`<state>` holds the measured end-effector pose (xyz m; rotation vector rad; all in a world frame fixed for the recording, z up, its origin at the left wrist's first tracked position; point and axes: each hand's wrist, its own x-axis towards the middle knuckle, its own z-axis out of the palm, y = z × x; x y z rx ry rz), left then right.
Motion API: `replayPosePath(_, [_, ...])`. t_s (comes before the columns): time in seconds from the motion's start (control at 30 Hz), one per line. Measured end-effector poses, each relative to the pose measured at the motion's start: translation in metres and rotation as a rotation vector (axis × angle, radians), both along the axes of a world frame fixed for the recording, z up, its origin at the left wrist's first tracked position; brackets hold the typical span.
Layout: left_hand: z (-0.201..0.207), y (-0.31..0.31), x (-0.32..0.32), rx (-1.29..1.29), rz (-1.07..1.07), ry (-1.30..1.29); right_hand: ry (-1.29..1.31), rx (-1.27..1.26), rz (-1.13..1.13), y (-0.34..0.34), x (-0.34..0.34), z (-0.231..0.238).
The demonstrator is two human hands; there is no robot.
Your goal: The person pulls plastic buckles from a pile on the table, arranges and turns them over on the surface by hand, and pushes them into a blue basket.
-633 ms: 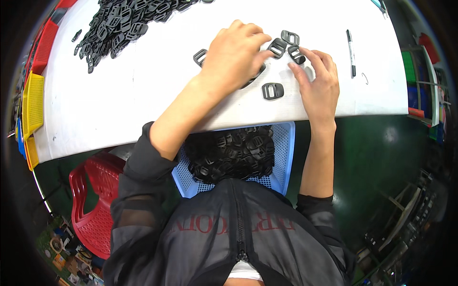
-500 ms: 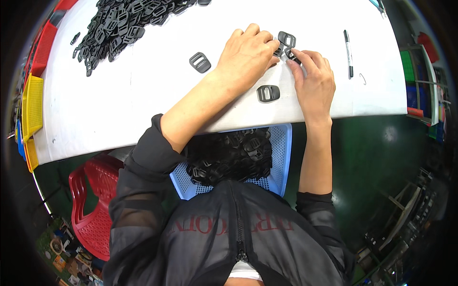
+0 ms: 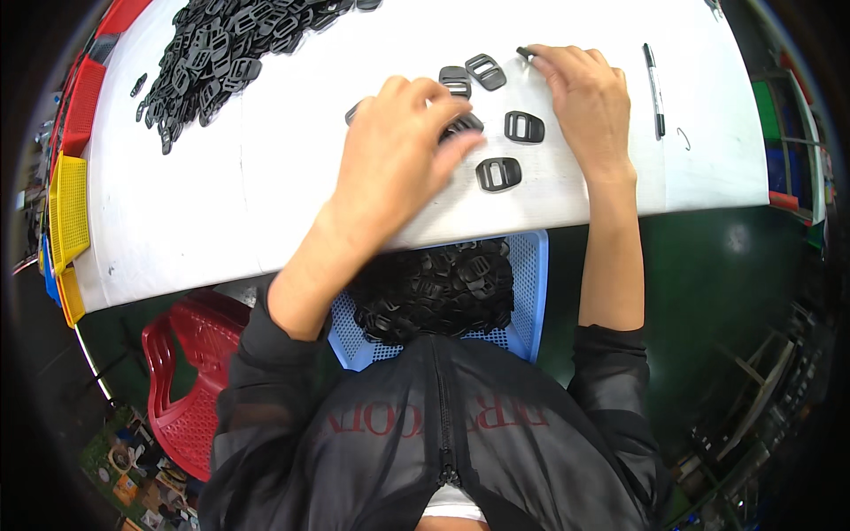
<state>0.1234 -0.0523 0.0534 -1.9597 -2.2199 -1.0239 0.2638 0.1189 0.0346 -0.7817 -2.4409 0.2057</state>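
Observation:
Black plastic strap buckles lie scattered on the white table before me. My right hand (image 3: 591,111) pinches one buckle (image 3: 526,54) edge-on between thumb and fingertips at the far side. My left hand (image 3: 394,146), slightly blurred, hovers with thumb and fingers apart around a buckle (image 3: 462,126) partly hidden by it. Just beyond that hand are an upright-lying buckle (image 3: 455,80) and a tilted buckle (image 3: 485,72). Between my hands sits another buckle (image 3: 524,126), with one more (image 3: 498,174) nearer the table edge. The edge of a further buckle (image 3: 351,113) peeks out left of my left hand.
A large heap of black buckles (image 3: 221,53) covers the far left. At right lie a marker pen (image 3: 654,93) and a small bent wire (image 3: 683,139). A blue basket (image 3: 529,292) full of black pieces stands below the table edge, beside a red chair (image 3: 190,380).
My left hand has drawn back toward me and left, away from the right hand, its fingers spreading. My right hand has lifted a buckle farther out. Several buckles now lie separately between them.

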Motion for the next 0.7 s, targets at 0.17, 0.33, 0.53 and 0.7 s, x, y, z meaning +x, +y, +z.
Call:
replayPosePath(0.17, [-0.008,-0.009,0.005,0.034,0.01,0.03,-0.02,-0.286,-0.057,-0.012,0.01,0.016])
replayPosePath(0.33, [0.0,-0.007,-0.027,0.071,0.134,-0.326,0.014,-0.42,-0.151,-0.019,0.018,0.016])
replayPosePath(0.53, [-0.005,0.005,-0.083,-0.166,0.254,-0.358,0.095,-0.288,0.014,-0.011,-0.007,-0.002])
replayPosePath(0.7, [-0.007,-0.009,-0.104,-0.164,0.29,-0.293,-0.158,-0.374,0.186,-0.021,-0.022,0.01])
